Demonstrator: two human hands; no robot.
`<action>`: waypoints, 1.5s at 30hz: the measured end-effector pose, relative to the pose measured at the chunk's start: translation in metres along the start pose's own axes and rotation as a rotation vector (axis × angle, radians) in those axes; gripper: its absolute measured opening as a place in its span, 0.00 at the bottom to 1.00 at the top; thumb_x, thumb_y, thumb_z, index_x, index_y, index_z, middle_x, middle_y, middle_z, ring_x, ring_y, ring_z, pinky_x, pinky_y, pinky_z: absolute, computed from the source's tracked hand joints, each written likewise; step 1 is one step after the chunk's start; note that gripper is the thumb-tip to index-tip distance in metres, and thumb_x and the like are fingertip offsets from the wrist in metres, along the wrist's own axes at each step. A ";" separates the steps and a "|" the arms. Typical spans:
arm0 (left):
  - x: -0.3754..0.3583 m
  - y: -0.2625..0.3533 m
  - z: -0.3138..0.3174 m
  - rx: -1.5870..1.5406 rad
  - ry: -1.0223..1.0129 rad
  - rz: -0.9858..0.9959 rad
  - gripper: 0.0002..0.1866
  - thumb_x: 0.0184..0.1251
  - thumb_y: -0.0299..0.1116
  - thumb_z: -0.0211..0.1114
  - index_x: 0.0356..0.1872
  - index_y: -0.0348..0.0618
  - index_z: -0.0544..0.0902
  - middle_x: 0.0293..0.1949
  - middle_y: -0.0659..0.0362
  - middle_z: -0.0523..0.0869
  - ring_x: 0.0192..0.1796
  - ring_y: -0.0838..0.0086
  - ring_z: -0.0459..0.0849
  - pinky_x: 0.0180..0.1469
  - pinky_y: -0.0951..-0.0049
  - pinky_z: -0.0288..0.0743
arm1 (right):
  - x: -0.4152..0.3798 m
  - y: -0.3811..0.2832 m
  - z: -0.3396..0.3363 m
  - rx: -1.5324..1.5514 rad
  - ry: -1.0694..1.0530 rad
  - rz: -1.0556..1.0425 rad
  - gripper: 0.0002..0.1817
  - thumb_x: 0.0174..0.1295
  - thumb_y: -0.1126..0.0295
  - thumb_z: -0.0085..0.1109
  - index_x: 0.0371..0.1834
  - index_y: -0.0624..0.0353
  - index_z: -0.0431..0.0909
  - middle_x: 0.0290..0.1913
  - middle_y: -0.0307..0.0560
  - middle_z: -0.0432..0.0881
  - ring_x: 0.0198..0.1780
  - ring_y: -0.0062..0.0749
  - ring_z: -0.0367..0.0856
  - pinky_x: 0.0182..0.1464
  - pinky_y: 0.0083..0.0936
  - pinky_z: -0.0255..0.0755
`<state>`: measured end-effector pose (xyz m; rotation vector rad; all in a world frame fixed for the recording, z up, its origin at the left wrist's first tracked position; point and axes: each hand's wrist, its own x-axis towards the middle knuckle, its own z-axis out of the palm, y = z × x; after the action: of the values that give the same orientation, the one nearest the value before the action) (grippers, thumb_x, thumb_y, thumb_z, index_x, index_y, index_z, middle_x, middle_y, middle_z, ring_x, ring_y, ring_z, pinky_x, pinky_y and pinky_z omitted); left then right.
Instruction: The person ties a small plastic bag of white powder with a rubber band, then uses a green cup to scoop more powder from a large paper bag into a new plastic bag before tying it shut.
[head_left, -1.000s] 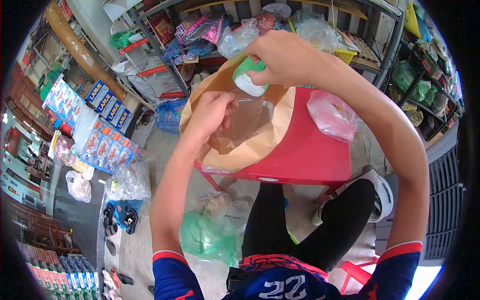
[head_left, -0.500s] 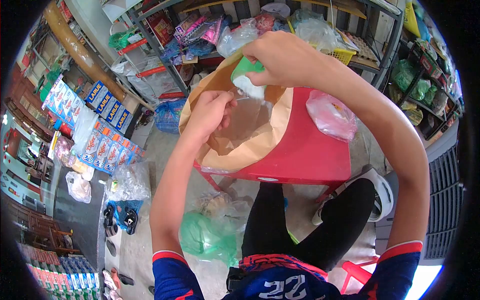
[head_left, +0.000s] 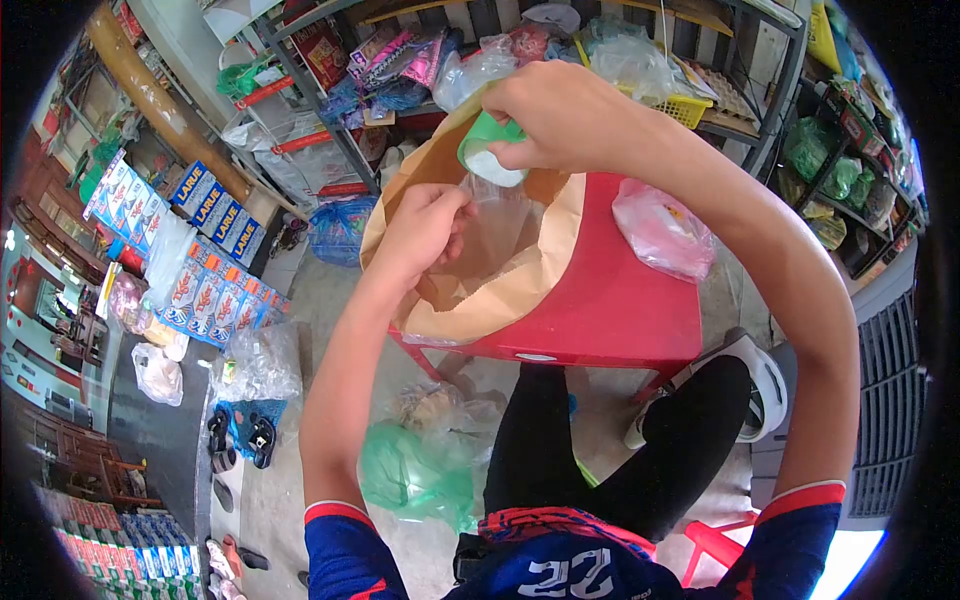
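My right hand is closed on a green scoop, tilted with its mouth downward over a large brown paper sack. White, powdery or grainy stuff shows at the scoop's mouth. Just below it hangs a clear plastic bag inside the sack's opening. The fingers of my left hand are pinched at the clear bag's upper edge. The sack's rim is folded outward, and it stands on a red plastic table. How full the clear bag is cannot be made out.
A pinkish plastic bag lies on the table's right side. Shelves with bagged goods and a yellow basket stand behind. Beer cartons are stacked at left. A green plastic bag lies on the floor near my legs.
The scoop has tipped slightly further, and less white stuff shows spilling from its mouth. My left hand has barely moved at the clear bag's edge.
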<state>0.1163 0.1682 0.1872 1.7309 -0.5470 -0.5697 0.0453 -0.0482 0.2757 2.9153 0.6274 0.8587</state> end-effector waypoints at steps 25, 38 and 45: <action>0.002 0.002 -0.002 -0.042 0.008 0.014 0.15 0.79 0.41 0.58 0.32 0.44 0.79 0.19 0.70 0.70 0.16 0.79 0.72 0.20 0.75 0.59 | 0.000 -0.007 -0.003 -0.030 -0.006 -0.029 0.17 0.54 0.61 0.71 0.38 0.66 0.84 0.35 0.58 0.86 0.39 0.57 0.87 0.45 0.45 0.81; 0.000 0.002 0.001 -0.039 0.003 0.034 0.15 0.80 0.41 0.57 0.33 0.43 0.79 0.20 0.70 0.70 0.17 0.80 0.73 0.21 0.76 0.59 | -0.001 -0.006 -0.001 -0.058 0.012 -0.059 0.17 0.56 0.60 0.70 0.37 0.65 0.84 0.35 0.59 0.86 0.40 0.56 0.87 0.45 0.46 0.81; -0.001 0.002 0.001 -0.025 0.018 0.012 0.15 0.79 0.41 0.57 0.33 0.44 0.79 0.20 0.70 0.70 0.17 0.80 0.73 0.21 0.76 0.59 | 0.000 -0.007 0.000 -0.056 0.008 -0.045 0.17 0.55 0.60 0.71 0.37 0.65 0.85 0.35 0.59 0.87 0.40 0.56 0.87 0.45 0.45 0.81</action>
<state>0.1147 0.1675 0.1890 1.7069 -0.5346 -0.5498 0.0425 -0.0413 0.2748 2.8384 0.6555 0.8687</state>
